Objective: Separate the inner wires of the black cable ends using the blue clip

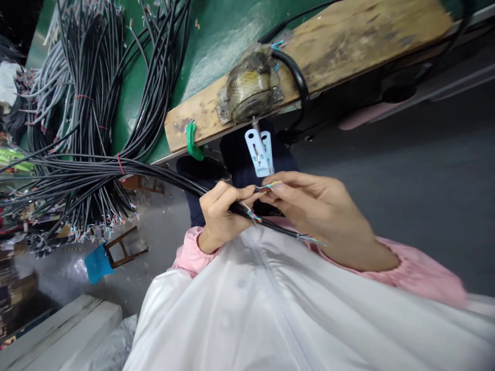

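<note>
My left hand (224,208) is closed around a bundle of black cables (174,178) that runs in from the left. Thin coloured wires (270,186) fan out of one cable end, and my right hand (313,206) pinches them between thumb and fingers. Below, more stripped cable ends (309,238) stick out of the bundle with bare coloured strands. Just beyond my fingers a light blue clothes peg (260,154) hangs on the shaft of a small motor (251,85) wrapped in clear tape.
The motor sits on a wooden board (348,46) along the edge of a green table (216,31). A green hook-shaped piece (192,141) is fixed to the board. Big heaps of black cables (93,67) lie at the left. A blue stool (97,263) stands on the floor.
</note>
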Tool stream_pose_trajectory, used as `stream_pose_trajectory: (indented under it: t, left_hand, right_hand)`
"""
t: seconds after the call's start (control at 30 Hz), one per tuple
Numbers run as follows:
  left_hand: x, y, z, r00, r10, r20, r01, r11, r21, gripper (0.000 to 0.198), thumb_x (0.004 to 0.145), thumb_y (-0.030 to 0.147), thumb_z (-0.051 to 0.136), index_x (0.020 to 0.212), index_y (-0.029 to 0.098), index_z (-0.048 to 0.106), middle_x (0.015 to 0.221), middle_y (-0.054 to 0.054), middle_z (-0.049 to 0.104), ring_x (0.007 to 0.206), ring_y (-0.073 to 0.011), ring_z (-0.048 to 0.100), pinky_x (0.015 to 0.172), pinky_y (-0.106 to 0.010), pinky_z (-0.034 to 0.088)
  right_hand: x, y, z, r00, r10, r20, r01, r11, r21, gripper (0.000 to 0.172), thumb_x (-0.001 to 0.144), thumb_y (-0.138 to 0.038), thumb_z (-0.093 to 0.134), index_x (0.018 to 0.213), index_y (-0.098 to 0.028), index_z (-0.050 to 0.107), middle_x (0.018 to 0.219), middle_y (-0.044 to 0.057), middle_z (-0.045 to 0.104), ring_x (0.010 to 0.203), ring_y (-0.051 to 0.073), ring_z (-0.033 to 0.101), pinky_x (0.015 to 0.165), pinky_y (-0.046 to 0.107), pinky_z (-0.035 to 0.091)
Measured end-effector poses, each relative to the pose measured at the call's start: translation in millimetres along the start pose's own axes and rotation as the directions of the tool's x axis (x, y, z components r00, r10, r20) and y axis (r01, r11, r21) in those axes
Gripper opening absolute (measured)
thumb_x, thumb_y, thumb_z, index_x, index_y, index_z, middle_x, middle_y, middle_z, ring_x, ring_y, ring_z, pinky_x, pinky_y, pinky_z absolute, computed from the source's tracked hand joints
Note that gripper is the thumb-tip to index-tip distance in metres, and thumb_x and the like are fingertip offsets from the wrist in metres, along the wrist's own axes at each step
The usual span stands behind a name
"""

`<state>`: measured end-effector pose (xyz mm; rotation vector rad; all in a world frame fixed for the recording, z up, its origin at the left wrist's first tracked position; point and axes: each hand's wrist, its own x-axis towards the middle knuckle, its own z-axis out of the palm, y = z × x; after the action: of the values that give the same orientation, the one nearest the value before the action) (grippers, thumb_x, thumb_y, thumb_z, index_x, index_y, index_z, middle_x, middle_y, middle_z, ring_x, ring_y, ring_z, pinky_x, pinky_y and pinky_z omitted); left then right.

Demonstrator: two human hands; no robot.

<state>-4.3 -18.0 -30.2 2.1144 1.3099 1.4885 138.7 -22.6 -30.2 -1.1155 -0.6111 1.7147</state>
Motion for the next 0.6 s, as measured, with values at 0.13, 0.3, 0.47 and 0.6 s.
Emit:
stream_pose_trajectory:
  t: [0.13, 0.3, 0.47, 0.6]
  left_hand:
    - [9.2, -8.8, -15.7, 0.95, -0.04, 0.31, 0.063, 0.996, -0.065, 0.015, 0.087, 0.03, 0.071, 0.083, 0.015, 0.073, 0.07, 0.0, 0.07, 0.059, -0.0071, 0.062, 0.054, -0.019, 0.047]
    - [21.2, -12.7, -29.8, 0.845, 0.001, 0.535, 0.095, 0.984, -0.152, 0.023, 0.091, 0.036, 0.065, 0.088, 0.015, 0.074, 0.078, -0.004, 0.075, 0.069, -0.0102, 0.068, 0.062, -0.02, 0.052]
    - [13.4, -8.9, -21.3, 0.948, -0.028, 0.316, 0.091, 0.978, -0.186, 0.035, 0.085, 0.047, 0.07, 0.07, 0.016, 0.066, 0.062, 0.002, 0.06, 0.054, -0.0074, 0.054, 0.05, -0.021, 0.04]
    - [5.5, -5.8, -20.1, 0.977, -0.086, 0.194, 0.112, 0.986, -0.125, 0.034, 0.084, 0.048, 0.071, 0.071, 0.017, 0.069, 0.06, 0.002, 0.062, 0.051, -0.0076, 0.053, 0.049, -0.023, 0.04]
  right_hand:
    - [2.4, -3.3, -11.3, 0.898, -0.429, 0.1, 0.43, 0.804, -0.411, 0.01, 0.082, -0.028, 0.069, 0.073, -0.024, 0.07, 0.076, 0.003, 0.07, 0.07, 0.015, 0.066, 0.065, 0.03, 0.053]
    - [6.6, -5.6, -14.0, 0.656, -0.66, 0.366, 0.733, 0.441, -0.518, 0.013, 0.088, -0.016, 0.059, 0.08, -0.025, 0.065, 0.077, 0.002, 0.069, 0.07, 0.016, 0.065, 0.063, 0.03, 0.052]
    - [5.6, -6.3, -0.3, 0.622, -0.674, 0.4, 0.776, 0.459, -0.433, 0.014, 0.089, -0.011, 0.058, 0.084, -0.023, 0.062, 0.076, 0.002, 0.066, 0.066, 0.013, 0.065, 0.056, 0.024, 0.051]
    - [3.1, -4.6, 2.3, 0.603, -0.714, 0.357, 0.758, 0.373, -0.535, 0.015, 0.09, -0.01, 0.057, 0.086, -0.023, 0.063, 0.078, 0.003, 0.066, 0.072, 0.015, 0.066, 0.064, 0.027, 0.054]
